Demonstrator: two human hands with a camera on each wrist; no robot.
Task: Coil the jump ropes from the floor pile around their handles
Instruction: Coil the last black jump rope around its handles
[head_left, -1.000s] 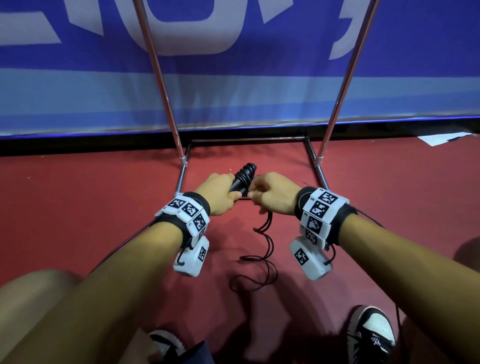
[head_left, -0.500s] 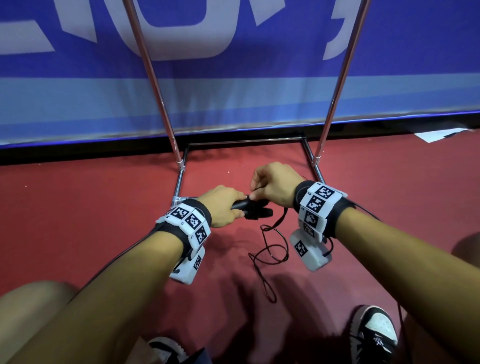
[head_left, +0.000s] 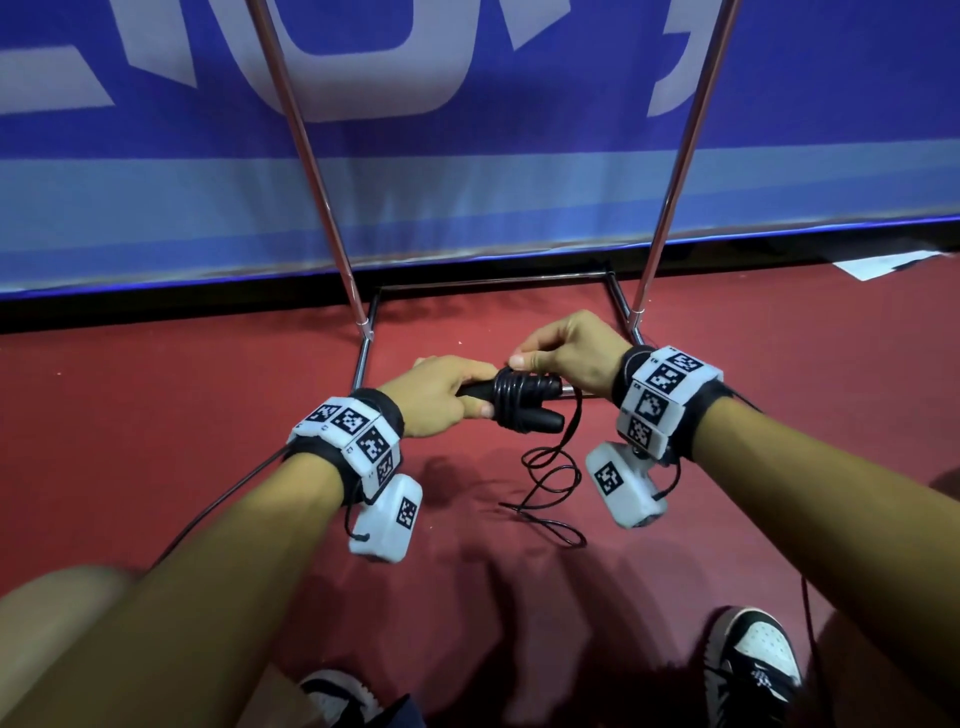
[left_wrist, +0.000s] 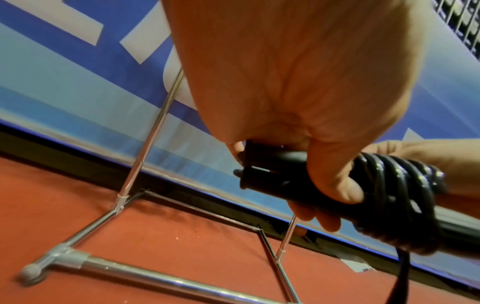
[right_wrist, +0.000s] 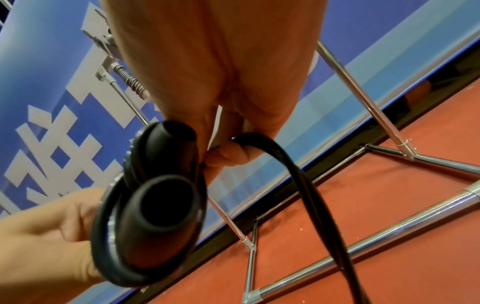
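Observation:
Two black jump rope handles (head_left: 540, 402) lie side by side, held level above the red floor. My left hand (head_left: 447, 395) grips their left ends, thumb and fingers curled round them (left_wrist: 335, 185). Several turns of black rope (head_left: 511, 400) are wound around both handles (left_wrist: 397, 195). My right hand (head_left: 566, 353) is above the handles' right end and pinches the rope (right_wrist: 249, 139) between thumb and fingers. The handles' round ends (right_wrist: 166, 207) face the right wrist camera. The loose rope (head_left: 550, 483) hangs down in loops onto the floor.
A chrome stand (head_left: 363, 338) with two slanted poles and floor bars stands just beyond my hands, in front of a blue banner (head_left: 467, 182). My shoes (head_left: 748, 670) are at the bottom. A white paper (head_left: 883, 262) lies far right on the red floor.
The handles swung from pointing up and away to lying level. My right hand carried the rope over them, adding turns. The loose rope on the floor has grown shorter.

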